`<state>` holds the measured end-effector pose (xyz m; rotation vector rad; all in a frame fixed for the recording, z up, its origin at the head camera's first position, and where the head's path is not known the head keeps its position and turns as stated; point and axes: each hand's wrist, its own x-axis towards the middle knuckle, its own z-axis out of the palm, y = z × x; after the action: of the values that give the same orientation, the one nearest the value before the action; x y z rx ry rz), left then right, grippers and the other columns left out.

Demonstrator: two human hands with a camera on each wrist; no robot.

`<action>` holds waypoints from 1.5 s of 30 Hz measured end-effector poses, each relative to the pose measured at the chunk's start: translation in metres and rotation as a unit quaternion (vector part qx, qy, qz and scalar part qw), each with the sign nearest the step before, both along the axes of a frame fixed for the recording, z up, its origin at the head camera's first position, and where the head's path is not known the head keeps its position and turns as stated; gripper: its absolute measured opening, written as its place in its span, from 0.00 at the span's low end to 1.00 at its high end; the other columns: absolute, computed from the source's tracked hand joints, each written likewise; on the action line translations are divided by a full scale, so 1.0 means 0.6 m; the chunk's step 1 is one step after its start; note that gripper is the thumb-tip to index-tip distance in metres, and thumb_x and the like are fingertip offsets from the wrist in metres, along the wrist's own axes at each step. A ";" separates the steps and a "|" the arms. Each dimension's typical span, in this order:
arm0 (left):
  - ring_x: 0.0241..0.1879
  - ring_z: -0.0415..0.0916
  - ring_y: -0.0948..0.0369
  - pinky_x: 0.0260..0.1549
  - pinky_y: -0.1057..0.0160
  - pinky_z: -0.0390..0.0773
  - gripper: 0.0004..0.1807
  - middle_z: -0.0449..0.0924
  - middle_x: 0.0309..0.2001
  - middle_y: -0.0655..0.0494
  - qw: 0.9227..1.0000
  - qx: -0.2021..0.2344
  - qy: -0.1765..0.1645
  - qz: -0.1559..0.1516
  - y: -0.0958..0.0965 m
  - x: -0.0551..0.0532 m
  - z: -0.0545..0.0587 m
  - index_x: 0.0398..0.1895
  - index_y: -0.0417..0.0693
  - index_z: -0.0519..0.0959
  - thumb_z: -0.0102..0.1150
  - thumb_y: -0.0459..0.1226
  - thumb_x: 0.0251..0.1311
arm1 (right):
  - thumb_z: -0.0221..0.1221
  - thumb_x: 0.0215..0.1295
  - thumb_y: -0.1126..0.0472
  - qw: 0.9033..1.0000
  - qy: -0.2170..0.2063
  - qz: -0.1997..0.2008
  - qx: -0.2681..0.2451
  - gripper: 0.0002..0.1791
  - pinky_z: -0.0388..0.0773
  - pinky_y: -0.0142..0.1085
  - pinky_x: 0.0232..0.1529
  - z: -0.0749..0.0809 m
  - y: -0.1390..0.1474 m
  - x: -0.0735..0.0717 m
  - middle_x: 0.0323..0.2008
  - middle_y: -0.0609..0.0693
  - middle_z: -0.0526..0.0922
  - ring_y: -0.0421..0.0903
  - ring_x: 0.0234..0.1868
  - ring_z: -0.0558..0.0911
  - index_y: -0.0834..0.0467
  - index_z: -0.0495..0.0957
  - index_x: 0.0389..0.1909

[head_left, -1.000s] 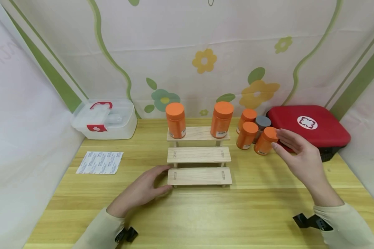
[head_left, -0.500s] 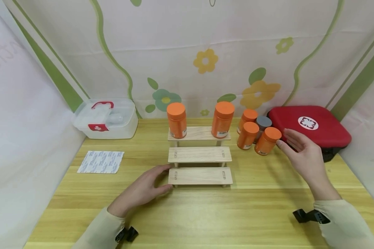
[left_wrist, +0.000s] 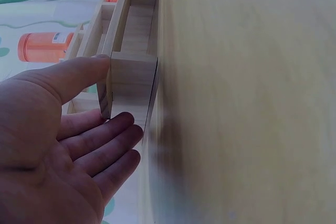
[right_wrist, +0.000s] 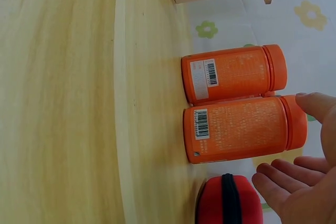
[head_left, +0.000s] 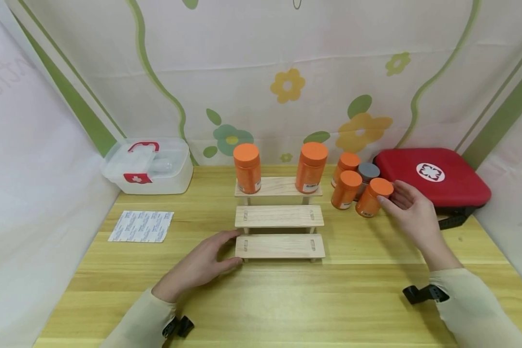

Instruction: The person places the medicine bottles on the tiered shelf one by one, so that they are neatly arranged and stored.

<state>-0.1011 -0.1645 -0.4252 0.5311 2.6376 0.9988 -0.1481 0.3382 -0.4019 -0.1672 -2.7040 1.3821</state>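
My left hand (head_left: 202,266) is at the left end of a three-tier wooden step shelf (head_left: 280,246), thumb and index finger spanning its lowest board. In the left wrist view that board's end lies between thumb and index; the other fingers extend loosely. My right hand (head_left: 411,217) is beside the nearest-right orange bottle (head_left: 369,203). The right wrist view has the thumb at this bottle's lid (right_wrist: 296,121), while the fingers (right_wrist: 283,182) stay apart from it. Two other orange bottles, one nearer (head_left: 343,195) and one behind (head_left: 345,164), stand close by with a grey-lidded bottle (head_left: 368,173).
On the top tier stand two larger orange bottles, left (head_left: 248,171) and right (head_left: 311,169). A red first-aid case (head_left: 435,183) sits behind my right hand. At left are a clear-lidded white first-aid box (head_left: 156,169) and a printed blister sheet (head_left: 141,226).
My right hand drew back slightly from the near-right orange bottle, then came in again toward its lid, thumb closer now. The left hand keeps its place at the shelf.
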 end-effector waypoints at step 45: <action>0.76 0.72 0.44 0.78 0.38 0.71 0.34 0.77 0.75 0.46 1.000 -0.001 -0.011 0.017 0.007 -0.002 0.005 0.77 0.51 0.74 0.70 0.49 0.72 | 0.66 0.75 0.42 0.999 0.023 -0.017 0.046 0.43 0.72 0.07 0.43 -0.019 -0.011 -0.007 0.70 0.72 0.77 0.69 0.67 0.80 0.67 0.68 0.78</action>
<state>-0.1022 -0.1606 -0.4219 0.4738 2.6364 1.0054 -0.1525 0.3318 -0.4134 -0.1702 -2.7074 1.2343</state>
